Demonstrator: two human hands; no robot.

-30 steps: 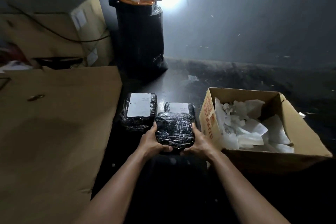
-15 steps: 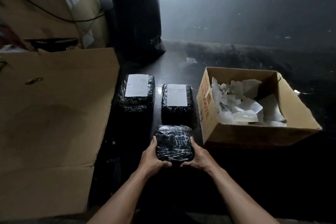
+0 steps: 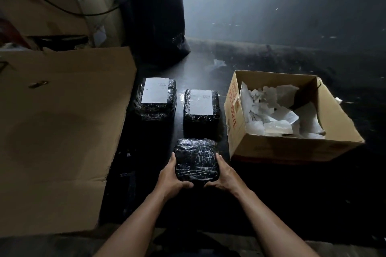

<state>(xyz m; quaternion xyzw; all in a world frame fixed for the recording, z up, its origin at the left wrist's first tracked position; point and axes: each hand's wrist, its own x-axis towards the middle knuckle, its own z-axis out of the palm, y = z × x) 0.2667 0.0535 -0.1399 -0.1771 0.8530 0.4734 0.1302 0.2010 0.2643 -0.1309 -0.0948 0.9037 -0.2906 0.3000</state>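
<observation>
While your left hand (image 3: 170,177) and right hand (image 3: 224,175) clasp the unlabelled black wrapped parcel (image 3: 196,160) by its sides, thumbs curled under its near edge, it sits just before 2 labelled parcels (image 3: 155,98) (image 3: 201,108). Label print is too small to read. The cardboard box (image 3: 292,148) shows partly legible red lettering.

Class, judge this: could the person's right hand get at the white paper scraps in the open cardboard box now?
Probably, but not at once: the right hand grips the black parcel. The box sits just right of it, top open; only its near wall needs clearing.
</observation>
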